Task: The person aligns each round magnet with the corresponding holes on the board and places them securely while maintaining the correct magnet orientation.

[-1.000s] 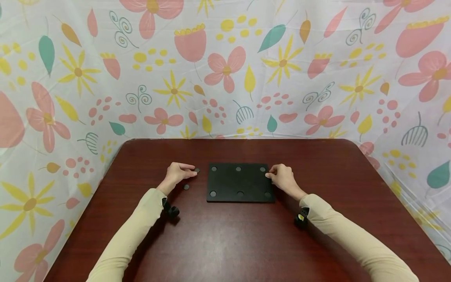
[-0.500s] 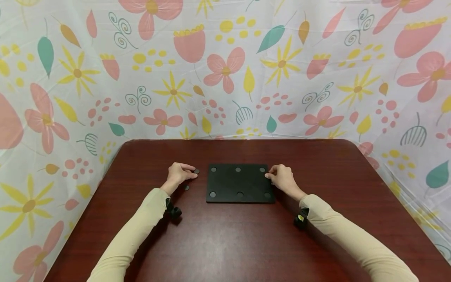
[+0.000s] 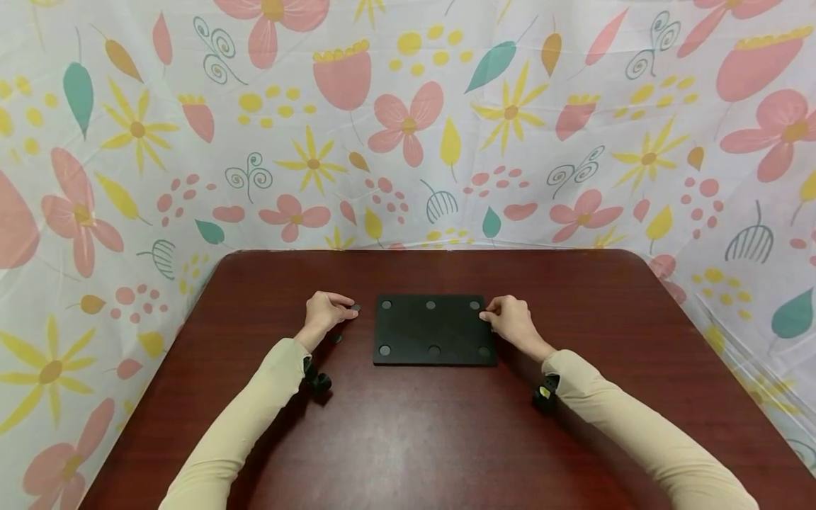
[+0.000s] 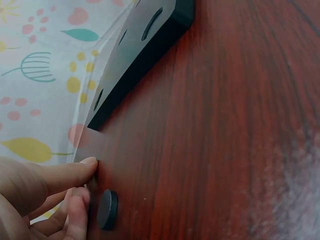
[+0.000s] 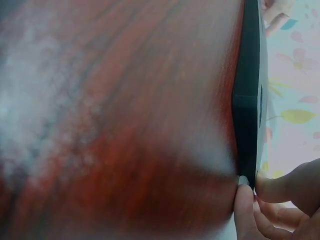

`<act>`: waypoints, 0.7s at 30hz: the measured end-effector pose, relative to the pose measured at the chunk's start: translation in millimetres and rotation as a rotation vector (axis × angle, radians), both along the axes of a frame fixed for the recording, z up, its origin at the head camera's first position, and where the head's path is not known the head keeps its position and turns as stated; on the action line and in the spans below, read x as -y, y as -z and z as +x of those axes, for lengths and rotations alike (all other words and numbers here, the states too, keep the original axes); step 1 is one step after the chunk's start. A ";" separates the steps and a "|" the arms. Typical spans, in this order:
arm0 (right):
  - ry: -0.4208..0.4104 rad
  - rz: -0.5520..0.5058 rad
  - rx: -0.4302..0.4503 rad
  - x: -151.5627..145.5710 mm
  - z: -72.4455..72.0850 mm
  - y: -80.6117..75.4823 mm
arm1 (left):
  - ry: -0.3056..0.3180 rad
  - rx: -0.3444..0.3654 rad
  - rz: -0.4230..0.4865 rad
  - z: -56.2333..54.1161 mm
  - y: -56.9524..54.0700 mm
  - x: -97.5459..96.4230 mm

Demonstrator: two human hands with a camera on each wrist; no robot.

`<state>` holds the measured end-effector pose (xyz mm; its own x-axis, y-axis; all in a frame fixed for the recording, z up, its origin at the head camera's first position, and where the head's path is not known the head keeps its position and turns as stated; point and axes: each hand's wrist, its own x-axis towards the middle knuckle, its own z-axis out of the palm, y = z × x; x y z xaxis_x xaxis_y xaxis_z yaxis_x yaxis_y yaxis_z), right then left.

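Head view: state the board's (image 3: 433, 327) position relative to the hands.

It lies on the table (image 3: 408, 432) between them, long axis running left to right, its two short edges facing the hands.

State the condition of each hand.

Right hand (image 3: 513, 320): thumb and finger clamped on the board's right edge, toward the far corner. Left hand (image 3: 322, 312): thumb and finger pinched on the far disc (image 3: 357, 307). The hands are well apart.

Which hand is nearer the board?

The right, being in contact. The left stands off the left short edge, a strip of table between.

Which relation governs the move?

In my judgement, the far disc's offset: just left of the board, level with its far row of round marks. Rightward travel, along the long axis, would close it.

And the near disc (image 4: 107, 210)?

On the table, nearer the person than the left fingertips and apart from them.
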<state>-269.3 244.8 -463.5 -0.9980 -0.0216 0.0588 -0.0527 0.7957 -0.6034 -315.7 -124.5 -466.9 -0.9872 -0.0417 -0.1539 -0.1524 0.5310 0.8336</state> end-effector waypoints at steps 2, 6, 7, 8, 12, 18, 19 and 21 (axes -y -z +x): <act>-0.002 0.001 0.000 0.0 -0.1 -0.5 | -0.007 0.003 -0.006 -0.3 -1.2 -0.8; 0.000 0.004 0.006 0.2 0.4 -1.7 | -0.007 0.004 -0.018 -1.1 -1.0 -1.5; 0.002 0.003 0.006 0.2 0.5 -1.8 | -0.003 0.001 -0.024 -1.1 -1.0 -1.6; 0.005 0.003 0.006 0.1 0.6 -1.9 | 0.001 -0.002 -0.028 -1.1 -1.1 -1.7; 0.004 -0.004 -0.001 -0.4 1.2 -2.0 | 0.008 -0.018 -0.049 -1.6 -0.6 -2.5; -0.005 -0.005 -0.005 -1.3 1.4 -1.1 | 0.036 -0.039 -0.080 -1.8 0.0 -2.0; -0.005 -0.005 -0.006 -1.4 1.3 -0.9 | 0.040 -0.040 -0.084 -1.7 -0.1 -1.9; -0.004 -0.006 -0.005 -1.3 0.9 -0.4 | 0.043 -0.041 -0.089 -1.5 -0.4 -1.5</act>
<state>-268.4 246.2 -463.1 -0.9977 -0.0251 0.0637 -0.0587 0.7920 -0.6077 -317.2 -122.9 -466.5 -0.9938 -0.0111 -0.1110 -0.0947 0.6085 0.7879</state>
